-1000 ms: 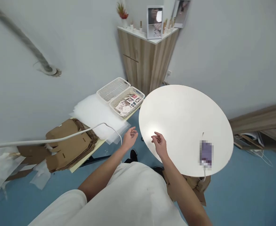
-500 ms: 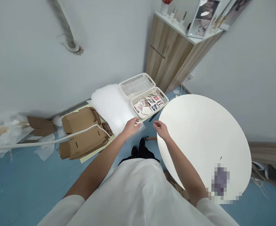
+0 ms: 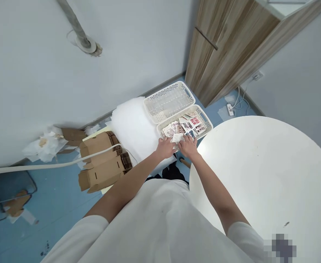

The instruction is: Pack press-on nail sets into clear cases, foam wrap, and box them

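Note:
A white plastic basket (image 3: pixel 210 125) with perforated sides holds a loose pile of small printed packs and cards (image 3: pixel 188 126). Both my hands are at its near long side. My left hand (image 3: pixel 166 147) has its fingers bent over the rim toward the left corner. Close beside it, my right hand (image 3: pixel 188 147) curls over the same rim, its fingertips near a blue-patterned pack (image 3: pixel 191 134). A white card (image 3: pixel 177 138) shows between the hands. The undersides of my hands are hidden.
Behind stands a second white basket (image 3: pixel 149 109) with clear plastic inside. To the left lie white foam sheets (image 3: pixel 131 124) and flattened cardboard boxes (image 3: pixel 103 175), crossed by a white hose (image 3: pixel 67 165). A round white table (image 3: pixel 259 171) and wooden cabinet (image 3: pixel 226 47) stand on the right.
My hands have moved forward from the space in front of the basket onto its near rim. The view has shifted, showing more table and less cabinet top.

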### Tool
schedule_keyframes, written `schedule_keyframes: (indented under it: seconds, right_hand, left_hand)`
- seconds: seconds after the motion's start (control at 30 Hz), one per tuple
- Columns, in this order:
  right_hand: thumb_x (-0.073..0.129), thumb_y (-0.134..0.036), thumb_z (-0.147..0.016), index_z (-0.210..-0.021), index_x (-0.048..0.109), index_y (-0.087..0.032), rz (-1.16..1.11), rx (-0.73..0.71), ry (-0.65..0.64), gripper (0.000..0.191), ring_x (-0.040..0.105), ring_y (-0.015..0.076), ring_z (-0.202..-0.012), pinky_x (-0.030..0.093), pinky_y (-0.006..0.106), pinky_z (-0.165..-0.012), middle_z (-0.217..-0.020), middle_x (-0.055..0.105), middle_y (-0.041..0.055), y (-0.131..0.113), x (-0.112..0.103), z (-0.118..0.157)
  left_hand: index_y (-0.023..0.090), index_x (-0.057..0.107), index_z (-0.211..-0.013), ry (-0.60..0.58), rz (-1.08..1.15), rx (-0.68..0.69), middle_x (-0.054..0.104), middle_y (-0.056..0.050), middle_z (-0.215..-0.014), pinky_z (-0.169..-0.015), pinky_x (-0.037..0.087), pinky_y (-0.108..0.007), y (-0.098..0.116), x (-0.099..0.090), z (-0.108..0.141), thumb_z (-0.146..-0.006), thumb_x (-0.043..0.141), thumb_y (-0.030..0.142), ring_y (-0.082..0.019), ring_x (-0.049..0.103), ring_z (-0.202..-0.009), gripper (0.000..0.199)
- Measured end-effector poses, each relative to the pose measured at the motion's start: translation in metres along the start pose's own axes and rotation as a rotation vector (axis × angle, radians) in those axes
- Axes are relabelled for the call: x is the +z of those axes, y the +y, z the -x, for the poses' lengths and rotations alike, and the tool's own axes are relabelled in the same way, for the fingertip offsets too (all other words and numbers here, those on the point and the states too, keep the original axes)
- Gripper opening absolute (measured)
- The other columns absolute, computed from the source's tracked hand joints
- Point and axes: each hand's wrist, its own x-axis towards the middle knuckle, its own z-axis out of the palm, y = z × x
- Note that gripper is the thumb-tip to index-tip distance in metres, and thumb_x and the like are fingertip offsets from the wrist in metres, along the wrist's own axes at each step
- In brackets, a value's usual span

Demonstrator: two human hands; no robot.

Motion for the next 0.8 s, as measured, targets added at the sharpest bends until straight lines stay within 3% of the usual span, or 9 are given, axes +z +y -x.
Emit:
schedule_keyframes:
  seconds: [0.2, 0.43, 0.63, 0.7, 0.8]
  right_hand:
    - [0.036, -0.038, -0.088, -0.087, 0.070, -0.017, -0.005, -0.055, -0.060, 0.039, 0.026, 0.0318, -0.128, 0.005, 0.059, -0.103, -0.138, 0.039, 0.0129, 0.003, 0.010, -0.010]
    - [0.047, -0.037, -0.084, -0.095, 0.067, -0.015, -0.021, 0.002, -0.089, 0.031, 0.019, 0.0346, -0.130, 0.001, 0.057, -0.103, -0.138, 0.036, 0.0158, -0.005, 0.010, -0.020]
    - [0.048, -0.028, -0.084, -0.124, 0.044, -0.020, 0.005, 0.089, -0.110, 0.041, 0.051, 0.0273, -0.104, 0.017, 0.049, -0.097, -0.111, 0.057, 0.0135, -0.009, 0.006, -0.031]
    - [0.048, -0.029, -0.084, -0.129, 0.036, -0.020, 0.010, 0.138, -0.112, 0.047, 0.055, 0.0258, -0.098, 0.021, 0.046, -0.093, -0.108, 0.058, 0.0130, -0.014, 0.008, -0.035]
    - [0.053, -0.034, -0.082, -0.127, 0.035, -0.020, 0.079, 0.200, -0.075, 0.051, 0.057, 0.0269, -0.095, 0.023, 0.044, -0.090, -0.113, 0.055, 0.0152, -0.023, 0.013, -0.038]
  left_hand:
    - [0.025, 0.066, -0.090, -0.050, -0.022, -0.013, 0.052, -0.011, -0.118, -0.098, 0.019, -0.057, -0.004, 0.017, -0.015, -0.076, 0.056, 0.034, -0.035, 0.038, -0.114, 0.019]
    - [0.020, 0.060, -0.105, -0.052, -0.017, -0.014, 0.050, -0.014, -0.124, -0.099, 0.012, -0.060, -0.015, 0.015, -0.027, -0.077, 0.054, 0.035, -0.038, 0.035, -0.117, 0.032]
    - [0.019, 0.048, -0.120, -0.060, 0.006, -0.028, 0.055, -0.014, -0.119, -0.100, 0.014, -0.056, -0.025, 0.008, -0.036, -0.077, 0.055, 0.030, -0.034, 0.040, -0.114, 0.044]
    - [0.020, 0.048, -0.118, -0.069, 0.012, -0.011, 0.057, -0.013, -0.116, -0.100, 0.013, -0.056, -0.026, 0.008, -0.037, -0.077, 0.055, 0.025, -0.033, 0.044, -0.111, 0.042]
    - [0.018, 0.054, -0.108, -0.073, -0.018, -0.009, 0.061, -0.012, -0.106, -0.099, 0.013, -0.055, -0.025, 0.009, -0.038, -0.076, 0.055, 0.019, -0.031, 0.049, -0.105, 0.032]
